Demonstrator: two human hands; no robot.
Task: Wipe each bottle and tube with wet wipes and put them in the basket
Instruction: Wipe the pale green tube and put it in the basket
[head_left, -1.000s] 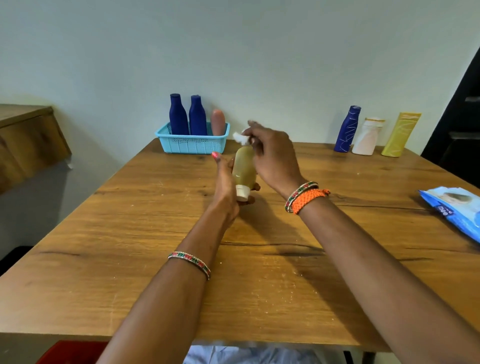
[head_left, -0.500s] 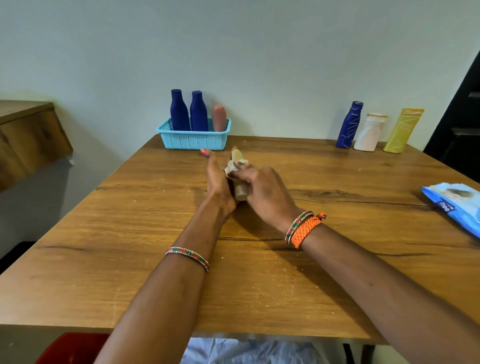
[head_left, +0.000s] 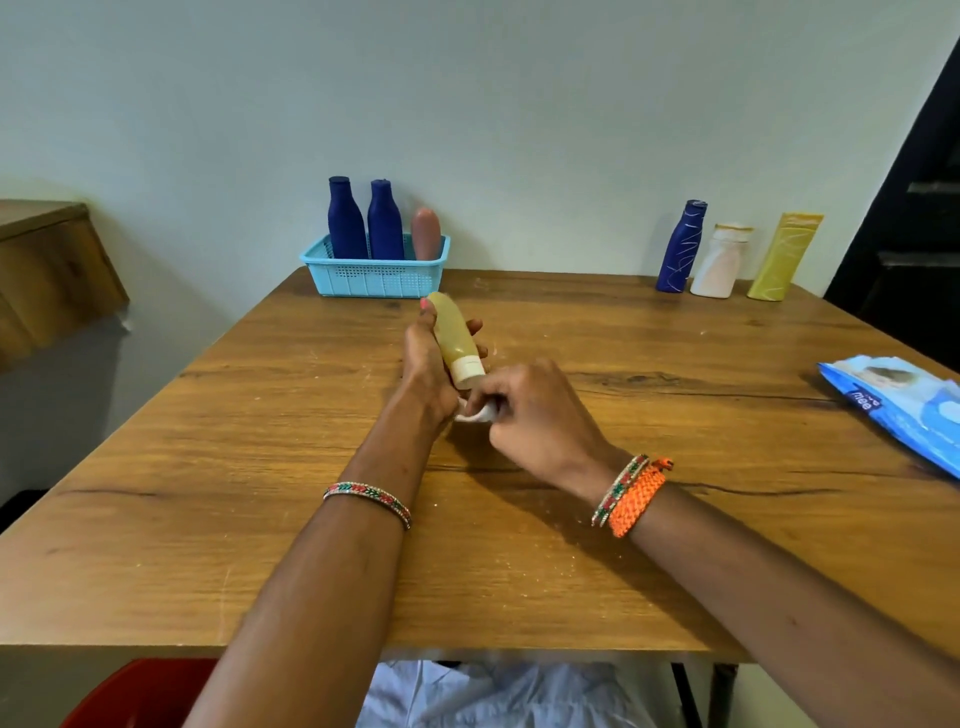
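**Tube gets a wipe at the table**

Over the brown wooden table (head_left: 218, 467), the left hand (head_left: 423, 364) grips a translucent yellow tube (head_left: 453, 335) (white cap nearest the wearer); the right hand (head_left: 540, 421) pinches a crumpled white wet wipe (head_left: 480, 413) just below the cap.

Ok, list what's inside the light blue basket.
The light blue plastic basket holds two dark blue bottles and a brownish-pink tube, all upright. Its wall hides their bases and the basket floor.

Wooden tabletop (head_left: 208, 519) | far edge: blue basket (head_left: 374, 278), blue bottle (head_left: 679, 248), white bottle (head_left: 721, 264), yellow tube (head_left: 782, 257) | right: wipes pack (head_left: 898, 405)
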